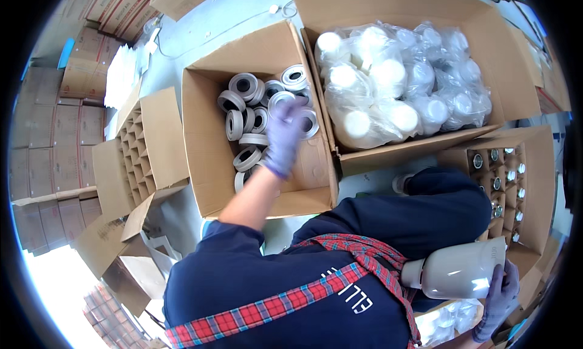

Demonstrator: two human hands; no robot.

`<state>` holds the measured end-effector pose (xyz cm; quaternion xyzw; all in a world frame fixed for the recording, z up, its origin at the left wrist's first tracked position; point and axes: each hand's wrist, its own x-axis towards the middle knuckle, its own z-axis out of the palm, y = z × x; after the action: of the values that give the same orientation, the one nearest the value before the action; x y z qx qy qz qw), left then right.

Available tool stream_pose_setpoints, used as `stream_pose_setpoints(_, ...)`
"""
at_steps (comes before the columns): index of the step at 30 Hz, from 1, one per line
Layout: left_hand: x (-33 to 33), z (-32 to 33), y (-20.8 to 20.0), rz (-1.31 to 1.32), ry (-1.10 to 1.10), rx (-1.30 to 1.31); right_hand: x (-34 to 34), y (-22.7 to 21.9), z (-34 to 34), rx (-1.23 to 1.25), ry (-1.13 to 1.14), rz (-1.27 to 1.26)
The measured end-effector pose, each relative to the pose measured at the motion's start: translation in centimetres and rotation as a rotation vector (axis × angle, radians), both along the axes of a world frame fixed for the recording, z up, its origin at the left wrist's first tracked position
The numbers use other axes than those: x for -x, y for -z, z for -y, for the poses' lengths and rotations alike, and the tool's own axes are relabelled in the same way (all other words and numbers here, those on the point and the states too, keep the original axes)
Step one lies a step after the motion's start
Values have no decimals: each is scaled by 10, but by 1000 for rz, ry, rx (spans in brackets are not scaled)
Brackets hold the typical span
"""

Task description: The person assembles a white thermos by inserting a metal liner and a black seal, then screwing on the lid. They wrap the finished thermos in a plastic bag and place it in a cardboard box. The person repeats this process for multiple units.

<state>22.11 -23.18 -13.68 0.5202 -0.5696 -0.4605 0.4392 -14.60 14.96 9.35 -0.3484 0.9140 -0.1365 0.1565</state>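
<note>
My left hand [285,136], in a purple glove, reaches into an open cardboard box [209,136]. Its blurred fingers are at a white ring-shaped lid [280,99], but whether they grip it I cannot make out. Several more white lids [243,85] with dark centres lie loosely in that box. At the lower right my right hand [503,291], also gloved, holds a glossy grey-white bottle [464,269] by its wide base. The bottle lies sideways, its narrower neck pointing left against my apron [388,282].
A large carton [419,145] holds several plastic-wrapped white bottles [388,75] at the upper right. Below it stands a divided carton [534,227] of capped bottles. A carton with cardboard dividers [136,148] is on the left, near stacked boxes [51,130]. My bent leg [407,215] lies between the cartons.
</note>
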Motion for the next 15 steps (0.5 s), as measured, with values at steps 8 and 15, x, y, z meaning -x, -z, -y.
stream_pose_setpoints(8,-224,-4,243,1586,-29,-625,8,11,-57,27,191,-95)
stream_pose_setpoints(15,-231,32,163,1290,344,-296,-21,5,-45,63,140,-151)
